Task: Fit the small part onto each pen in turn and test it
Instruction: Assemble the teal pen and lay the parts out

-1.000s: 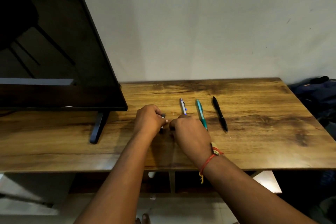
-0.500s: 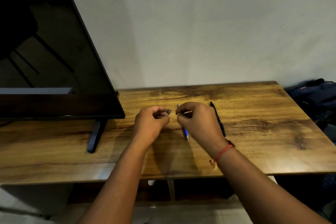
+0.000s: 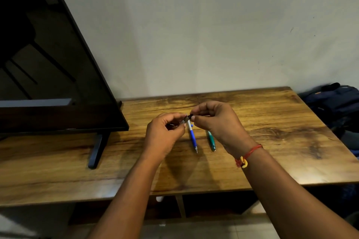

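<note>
My left hand (image 3: 165,134) pinches a small grey part (image 3: 183,121) between thumb and fingers, above the wooden table (image 3: 272,141). My right hand (image 3: 215,122) is closed on a black pen (image 3: 191,116); only the pen's dark end shows, touching or almost touching the small part. Just below the hands a blue-and-white pen (image 3: 192,137) lies with its tip toward me. To its right lies a teal pen (image 3: 211,140), its upper half hidden under my right hand.
A large dark TV screen (image 3: 48,64) stands at the left on a black foot (image 3: 96,149). A dark backpack (image 3: 334,103) sits past the table's right edge. A white wall rises behind, and the table's front edge is near me.
Both hands have lifted off the table and come together. The black pen that lay right of the teal pen has left the table and sits in my right hand.
</note>
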